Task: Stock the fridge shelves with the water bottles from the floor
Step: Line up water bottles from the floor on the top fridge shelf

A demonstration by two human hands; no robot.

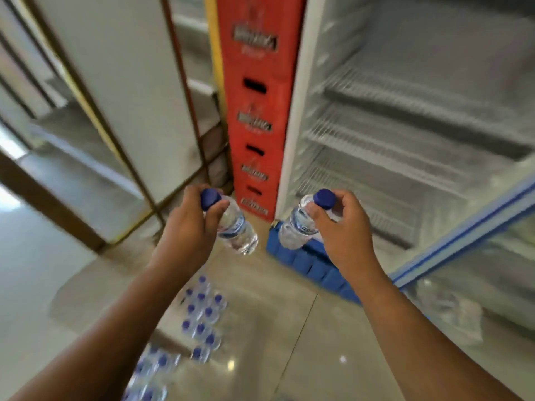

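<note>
Two clear plastic water bottles with blue caps are in the air. The left hand [185, 224] grips the left bottle [236, 227] at the neck, and the right hand [347, 230] pinches the right bottle [293, 230] just under its cap. More blue-capped bottles [202, 316] stand clustered on the glossy tiled floor [318, 342] beneath the left forearm. Ahead on the right, the white fridge [301, 111] is open, showing bare wire shelves [390, 146]. Its blue-trimmed glass door [463, 227] swings out along the right edge. A blue plastic base [315, 264] sits at the fridge's foot. Stacked red crates [257, 111] touch the fridge's left side, and a brown-framed white panel [130, 96] stands further left. Open floor lies between the bottles and the fridge.
</note>
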